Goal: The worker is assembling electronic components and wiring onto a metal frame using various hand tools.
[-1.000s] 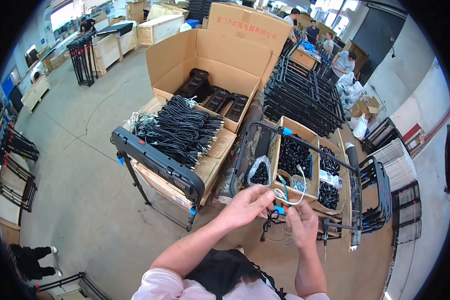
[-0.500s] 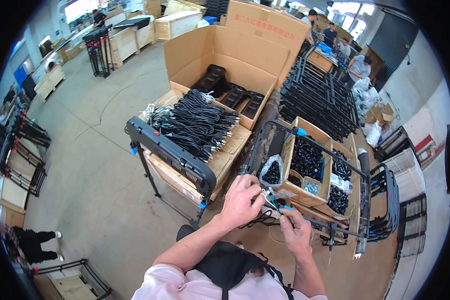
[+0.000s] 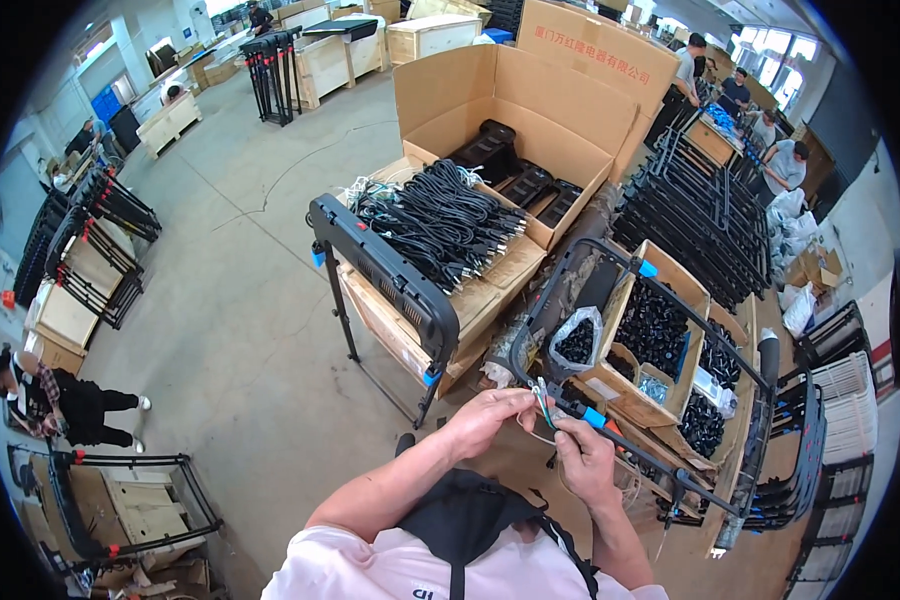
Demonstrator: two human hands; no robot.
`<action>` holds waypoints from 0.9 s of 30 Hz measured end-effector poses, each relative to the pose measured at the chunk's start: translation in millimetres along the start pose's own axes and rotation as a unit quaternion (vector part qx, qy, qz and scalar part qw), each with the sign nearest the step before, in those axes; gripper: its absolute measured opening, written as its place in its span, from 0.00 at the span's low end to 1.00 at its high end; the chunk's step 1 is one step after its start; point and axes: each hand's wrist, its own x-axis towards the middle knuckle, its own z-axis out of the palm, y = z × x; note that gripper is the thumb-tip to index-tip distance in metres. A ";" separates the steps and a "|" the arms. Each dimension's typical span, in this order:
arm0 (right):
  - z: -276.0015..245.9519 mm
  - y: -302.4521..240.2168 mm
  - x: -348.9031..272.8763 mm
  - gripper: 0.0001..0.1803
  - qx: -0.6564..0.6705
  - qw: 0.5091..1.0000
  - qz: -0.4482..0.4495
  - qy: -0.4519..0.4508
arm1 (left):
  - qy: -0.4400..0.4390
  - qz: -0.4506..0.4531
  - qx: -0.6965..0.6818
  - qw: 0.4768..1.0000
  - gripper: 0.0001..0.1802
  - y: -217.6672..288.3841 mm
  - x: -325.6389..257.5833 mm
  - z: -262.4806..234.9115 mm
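Thin white and green electrical wires (image 3: 543, 402) run between my hands. My left hand (image 3: 488, 422) is closed in a pinch on them, thumb and forefinger together. From the other side, my right hand (image 3: 584, 456) closes thumb and fingers on the same wires. Just beyond my fingers lies a black tubular frame (image 3: 638, 452) with bright blue joint pieces (image 3: 594, 418). A long black plastic panel (image 3: 390, 268) stands on legs to the left, and behind it is a heap of black cables (image 3: 440, 222) with bared ends.
Wooden bins (image 3: 638, 405) of small black parts and a plastic bag (image 3: 576, 338) of similar parts sit beyond my hands. A cardboard box (image 3: 560, 215) holds black mouldings. Stacked black frames (image 3: 695, 220) fill the back right. Other people work in the distance; one person (image 3: 80, 400) stands at left.
My view has turned left, so the surroundings sit further right in the picture. My left hand has changed from fingers curled over the wires to a flatter pinch; my right still grips them.
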 end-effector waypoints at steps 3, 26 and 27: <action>-0.5 1.2 -0.5 0.09 0.018 0.999 0.033 -0.033 | 0.010 -0.046 -0.129 0.991 0.23 -4.0 -3.4 6.1; 22.2 8.3 4.5 0.09 -0.042 0.998 -0.028 -0.042 | 0.087 -0.045 -0.136 0.986 0.19 -13.7 -19.0 -20.4; 23.2 9.2 4.5 0.09 -0.042 0.998 -0.028 -0.043 | 0.088 -0.045 -0.136 0.986 0.19 -16.6 -18.9 -22.9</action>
